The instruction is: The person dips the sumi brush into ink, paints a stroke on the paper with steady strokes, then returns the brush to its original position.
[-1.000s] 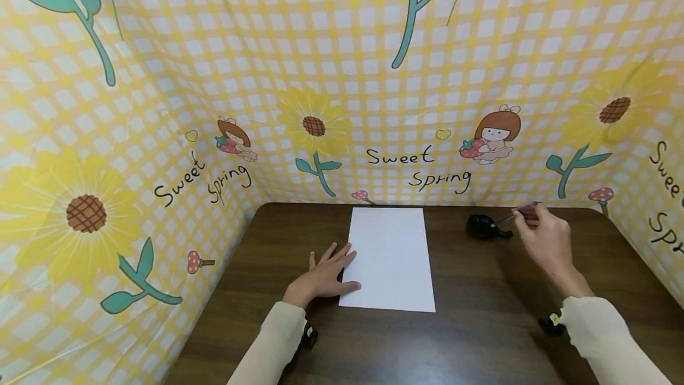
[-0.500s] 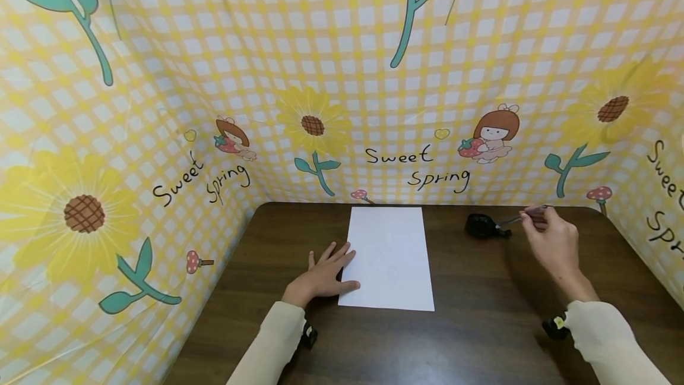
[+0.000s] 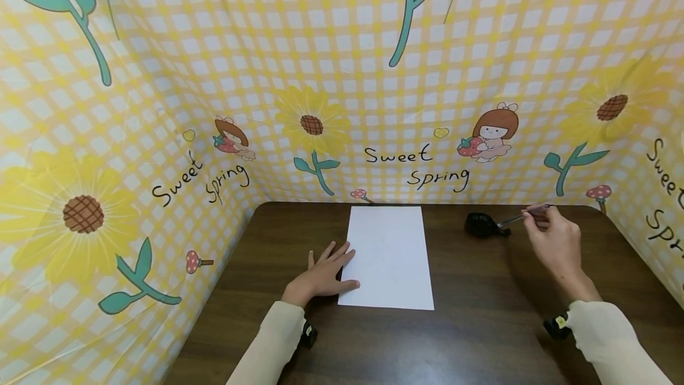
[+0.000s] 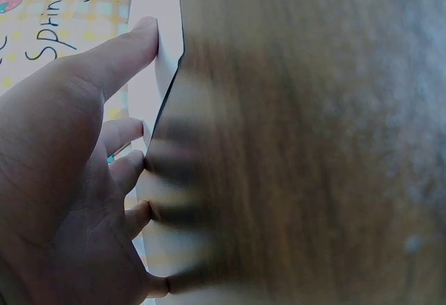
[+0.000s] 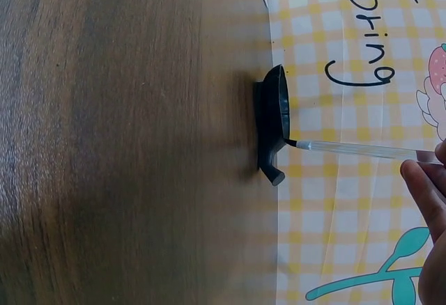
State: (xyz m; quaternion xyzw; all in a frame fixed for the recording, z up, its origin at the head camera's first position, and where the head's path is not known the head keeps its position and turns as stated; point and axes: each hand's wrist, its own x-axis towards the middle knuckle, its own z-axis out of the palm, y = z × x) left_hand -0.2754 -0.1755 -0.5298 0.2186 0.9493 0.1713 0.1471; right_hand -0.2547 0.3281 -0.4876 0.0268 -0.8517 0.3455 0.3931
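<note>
Here, brush [image 5: 362, 150] before "Sweet Spring" backdrop [image 3: 398, 106]

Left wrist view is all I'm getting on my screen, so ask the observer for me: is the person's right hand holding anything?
Observer: Yes, the right hand pinches a thin brush.
Operator: Where is its tip?
Observer: The right wrist view shows the dark tip at the rim of a small black dish, near its spout-like end.
Operator: I only see a strip of the white sheet. Where is that dish from it?
Observer: In the head view it sits on the brown table, to the right of the sheet and apart from it.
</note>
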